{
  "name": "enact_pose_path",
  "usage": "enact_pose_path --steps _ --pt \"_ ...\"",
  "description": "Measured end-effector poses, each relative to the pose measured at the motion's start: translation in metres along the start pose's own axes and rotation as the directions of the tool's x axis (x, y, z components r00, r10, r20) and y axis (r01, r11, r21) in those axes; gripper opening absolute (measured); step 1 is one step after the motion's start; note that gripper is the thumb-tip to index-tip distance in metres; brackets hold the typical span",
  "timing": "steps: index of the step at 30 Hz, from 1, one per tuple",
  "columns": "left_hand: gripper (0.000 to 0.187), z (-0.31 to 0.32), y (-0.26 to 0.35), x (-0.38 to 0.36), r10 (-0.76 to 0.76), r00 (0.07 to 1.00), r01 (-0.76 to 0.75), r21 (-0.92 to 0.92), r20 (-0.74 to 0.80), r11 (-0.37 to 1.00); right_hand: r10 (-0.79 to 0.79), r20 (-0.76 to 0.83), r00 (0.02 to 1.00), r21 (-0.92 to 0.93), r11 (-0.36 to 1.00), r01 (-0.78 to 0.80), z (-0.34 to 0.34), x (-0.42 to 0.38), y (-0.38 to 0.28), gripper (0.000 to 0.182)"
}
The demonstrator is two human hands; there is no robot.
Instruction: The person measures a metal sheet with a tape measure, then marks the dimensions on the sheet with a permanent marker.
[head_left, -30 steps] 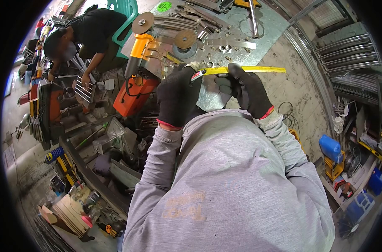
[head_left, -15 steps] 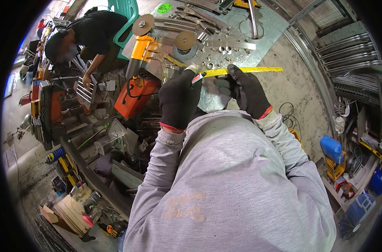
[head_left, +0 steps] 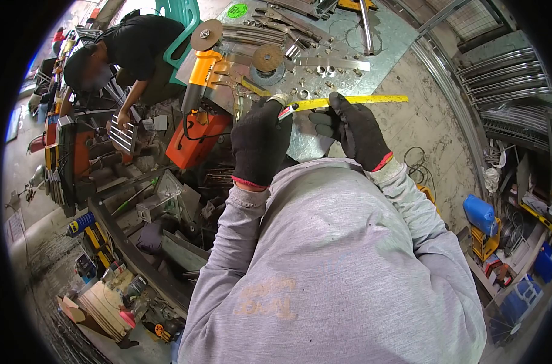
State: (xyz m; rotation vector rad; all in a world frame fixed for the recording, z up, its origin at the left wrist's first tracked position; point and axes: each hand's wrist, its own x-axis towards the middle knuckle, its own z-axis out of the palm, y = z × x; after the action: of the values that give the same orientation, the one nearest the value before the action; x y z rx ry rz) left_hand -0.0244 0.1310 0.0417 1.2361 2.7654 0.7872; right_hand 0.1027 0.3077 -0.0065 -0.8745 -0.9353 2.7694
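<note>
Far left, a co-worker (head_left: 139, 45) bends with one hand on a slatted metal piece (head_left: 123, 133), well apart from the wearer. Next, a red box (head_left: 197, 142) with a grinder (head_left: 204, 70) above it, its disc bare. Risk: if the left elbow or sleeve swings out, it could catch the grinder's cord. The left hand (head_left: 259, 142), in a black glove, is closed around one end of the tape (head_left: 382, 99) and what looks like a marker (head_left: 287, 111). Just beyond it lie pliers (head_left: 253, 86) and a stack of discs (head_left: 267, 59) on the worktop (head_left: 397, 36); a forward nudge could knock these. The right hand (head_left: 362, 134), apart from the left, grips the tape, one digit laid across it. Risk: thick gloves blunt the feel, so the strip could slip or twist under this grip, and the reading would shift; a loosened hold could let the free end droop. Tape, left to right: starts at the left glove beside the marker, spans the gap between the hands, raised near the worktop's edge, and runs out past the right hand against the floor (head_left: 440, 130). It is bright yellow, narrow, nearly straight, with a slight bow; dark marks show, too small to read. Whether its case sits inside the left glove: cannot tell.
</note>
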Motion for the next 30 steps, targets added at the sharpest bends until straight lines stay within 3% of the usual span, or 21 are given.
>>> enact_pose_path --steps 16,19,22,24,25,27,30 --pt "0.020 0.003 -0.001 0.000 -0.063 0.997 0.063 0.009 0.042 0.998 -0.028 0.053 0.998 -0.019 0.999 0.029 0.004 -0.004 -0.003 0.048" --pt "0.020 0.001 -0.001 0.000 -0.060 0.997 0.059 0.023 0.040 0.998 -0.031 0.000 1.000 -0.021 0.999 0.031 0.006 -0.003 -0.002 0.046" --pt "0.023 -0.006 0.000 0.003 -0.078 0.996 0.073 -0.102 -0.044 0.992 0.005 -0.015 1.000 -0.043 0.999 -0.006 0.007 -0.005 -0.006 0.045" --pt "0.025 -0.008 -0.006 0.003 0.048 0.980 -0.058 -0.045 -0.196 0.997 -0.005 -0.020 1.000 -0.040 0.999 0.005 0.005 -0.001 -0.002 0.044" --pt "0.025 -0.010 -0.009 0.004 0.048 0.980 -0.058 -0.045 -0.196 0.997 -0.016 -0.024 1.000 -0.037 0.999 0.015 0.005 0.000 -0.002 0.043" --pt "0.021 -0.015 -0.014 0.006 0.324 0.931 -0.262 0.306 -0.170 0.915 -0.022 -0.038 0.999 -0.044 0.999 0.020 0.005 0.000 -0.001 0.043" --pt "0.017 -0.009 -0.016 0.003 0.226 0.967 -0.205 0.167 -0.121 0.964 -0.030 -0.034 0.999 -0.047 0.999 0.029 0.006 -0.002 -0.005 0.042"
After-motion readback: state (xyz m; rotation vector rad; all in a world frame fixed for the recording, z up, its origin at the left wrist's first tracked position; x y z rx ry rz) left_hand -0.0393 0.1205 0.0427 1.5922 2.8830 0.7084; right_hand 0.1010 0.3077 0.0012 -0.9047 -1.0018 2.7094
